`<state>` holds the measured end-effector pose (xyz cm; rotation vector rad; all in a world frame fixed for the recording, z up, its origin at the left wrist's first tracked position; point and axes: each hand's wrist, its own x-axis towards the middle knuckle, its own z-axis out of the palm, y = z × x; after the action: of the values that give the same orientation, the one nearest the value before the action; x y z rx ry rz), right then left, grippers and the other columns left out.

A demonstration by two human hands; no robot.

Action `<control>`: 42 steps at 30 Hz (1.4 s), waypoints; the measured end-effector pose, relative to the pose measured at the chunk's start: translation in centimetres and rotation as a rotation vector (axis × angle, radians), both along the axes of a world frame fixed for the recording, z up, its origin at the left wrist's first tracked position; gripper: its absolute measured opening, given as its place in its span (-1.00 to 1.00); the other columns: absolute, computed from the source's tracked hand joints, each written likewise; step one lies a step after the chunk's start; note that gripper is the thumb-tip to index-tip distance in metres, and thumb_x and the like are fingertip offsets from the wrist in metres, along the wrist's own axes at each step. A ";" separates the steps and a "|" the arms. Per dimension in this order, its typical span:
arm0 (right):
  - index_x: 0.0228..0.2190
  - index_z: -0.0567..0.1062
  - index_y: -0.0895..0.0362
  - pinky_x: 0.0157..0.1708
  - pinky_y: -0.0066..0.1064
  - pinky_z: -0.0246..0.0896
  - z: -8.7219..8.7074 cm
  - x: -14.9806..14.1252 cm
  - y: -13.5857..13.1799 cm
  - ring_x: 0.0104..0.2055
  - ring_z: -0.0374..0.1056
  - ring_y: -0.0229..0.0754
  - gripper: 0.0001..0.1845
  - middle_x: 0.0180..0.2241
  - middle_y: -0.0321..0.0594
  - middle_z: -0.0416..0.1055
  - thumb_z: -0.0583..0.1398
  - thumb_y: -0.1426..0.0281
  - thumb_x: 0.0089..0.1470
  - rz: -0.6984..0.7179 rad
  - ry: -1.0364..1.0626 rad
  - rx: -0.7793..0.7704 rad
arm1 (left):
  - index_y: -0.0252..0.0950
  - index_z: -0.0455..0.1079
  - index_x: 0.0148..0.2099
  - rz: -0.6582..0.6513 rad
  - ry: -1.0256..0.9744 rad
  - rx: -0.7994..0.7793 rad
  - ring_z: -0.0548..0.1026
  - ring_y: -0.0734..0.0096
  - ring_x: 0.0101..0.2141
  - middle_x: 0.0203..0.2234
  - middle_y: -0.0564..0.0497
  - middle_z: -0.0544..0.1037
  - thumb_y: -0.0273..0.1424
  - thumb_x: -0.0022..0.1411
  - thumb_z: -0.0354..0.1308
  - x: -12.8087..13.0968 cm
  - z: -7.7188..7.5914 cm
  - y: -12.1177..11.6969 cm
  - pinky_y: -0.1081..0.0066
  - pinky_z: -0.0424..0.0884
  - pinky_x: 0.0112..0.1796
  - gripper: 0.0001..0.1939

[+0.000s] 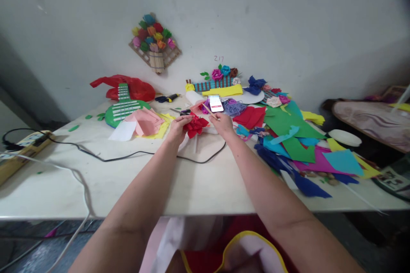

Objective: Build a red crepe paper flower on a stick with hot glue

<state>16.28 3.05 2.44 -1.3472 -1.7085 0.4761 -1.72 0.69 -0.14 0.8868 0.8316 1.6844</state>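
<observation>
My left hand (pixel 178 129) is closed on a red paper flower (pixel 195 125) with pointed petals, held above the middle of the table. Just to its right, my right hand (pixel 221 123) pinches a thin wooden stick (pixel 207 108) that points up and to the left. A phone with a lit screen (pixel 215 103) stands right behind my hands. Beside it lie a bundle of purple-blue yarn (pixel 233 107) and a piece of red paper (pixel 251 116). Dark-handled scissors (pixel 184 112) are partly hidden behind the flower.
Coloured paper sheets (pixel 297 136) pile up on the right. At left are a green guitar-shaped craft (pixel 123 108), pink paper (pixel 145 121) and a power strip (pixel 27 145). A black cable (pixel 105 160) crosses the table (pixel 128 187). Against the wall stands a flower-decorated craft (pixel 214 83).
</observation>
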 end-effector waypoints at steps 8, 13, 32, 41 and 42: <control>-0.58 0.53 0.17 -0.30 -0.39 0.21 0.2 -0.7 -0.8 -0.43 0.34 -0.23 -0.84 -0.56 -0.27 0.47 0.28 0.32 -0.13 0.276 0.370 -0.218 | -0.33 0.52 -0.36 -0.023 -0.074 -0.003 0.51 0.41 -0.45 -0.48 0.00 0.57 -0.47 -0.23 0.36 0.4 0.3 -0.3 0.45 0.41 -0.40 -0.74; -0.59 0.50 0.17 -0.32 -0.38 0.19 0.4 -0.6 -0.9 -0.45 0.30 -0.25 -0.89 -0.59 -0.32 0.41 0.26 0.38 -0.19 0.198 0.381 -0.200 | -0.31 0.50 -0.20 -0.071 -0.085 -0.009 0.53 0.43 -0.40 -0.37 0.01 0.60 -0.50 -0.22 0.36 0.8 0.6 -0.6 0.46 0.44 -0.36 -0.59; -0.58 0.44 0.16 -0.39 -0.40 0.06 0.2 -0.2 -0.3 -0.48 0.17 -0.27 -0.79 -0.62 -0.38 0.29 0.23 0.25 -0.22 0.186 0.383 -0.100 | -0.35 0.42 -0.44 -0.052 0.223 -0.023 0.43 0.49 -0.60 -0.61 0.03 0.50 -0.01 -0.22 0.44 0.5 -0.4 -0.2 0.48 0.35 -0.53 -0.48; -0.58 0.43 0.16 -0.44 -0.41 0.00 0.3 -0.3 -0.6 -0.50 0.12 -0.29 -0.81 -0.64 -0.40 0.23 0.22 0.27 -0.21 0.200 0.397 -0.123 | -0.37 0.44 -0.41 -0.063 0.232 -0.061 0.45 0.43 -0.58 -0.58 -0.02 0.51 0.08 -0.14 0.35 0.5 0.0 -0.5 0.45 0.35 -0.54 -0.44; -0.59 0.42 0.15 -0.44 -0.41 0.00 0.4 -0.3 -0.6 -0.50 0.12 -0.29 -0.81 -0.64 -0.40 0.23 0.22 0.27 -0.21 0.194 0.388 -0.123 | -0.36 0.43 -0.42 -0.070 0.230 -0.055 0.44 0.44 -0.59 -0.59 0.00 0.51 0.03 -0.16 0.38 0.5 0.0 -0.6 0.46 0.34 -0.54 -0.47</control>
<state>15.97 2.41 2.83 -1.0891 -1.5078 0.9045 -1.25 0.09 -0.14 1.0733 0.9851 1.5104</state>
